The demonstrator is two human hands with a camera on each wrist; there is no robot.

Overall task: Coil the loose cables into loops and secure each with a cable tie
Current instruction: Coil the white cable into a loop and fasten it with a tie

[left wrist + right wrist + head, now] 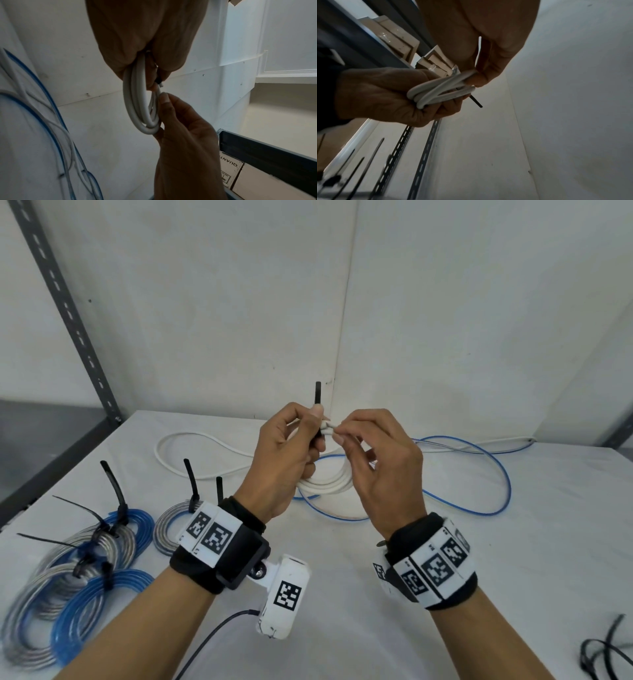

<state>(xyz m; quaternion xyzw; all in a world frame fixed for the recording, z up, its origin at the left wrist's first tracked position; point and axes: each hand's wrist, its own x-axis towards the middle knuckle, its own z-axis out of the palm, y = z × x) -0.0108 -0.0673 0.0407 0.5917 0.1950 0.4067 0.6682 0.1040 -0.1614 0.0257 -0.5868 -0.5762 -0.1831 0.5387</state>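
Left hand: the left hand (284, 453) is raised above the middle of the worktop (479, 542); its fingers curl round the white cable coil (329, 481) and a black cable tie (318, 398), whose tail stands up past the thumb
Right hand: the right hand (380, 467) is just beside the left; thumb and forefinger pinch the white cable's end at the top of the coil; the other fingers are loosely bent
White cable coil: several loops held off the worktop between the two hands, hanging below them; a loose run of the same cable lies toward the far edge, left of the hands
Blue cable (479, 474): uncoiled, sprawled over the far right part of the worktop
Tied coils (85, 570): blue and grey bundles at the left edge, near corner, each with a black tie, tails sticking up
Spare ties (603, 652): black, at the near right corner
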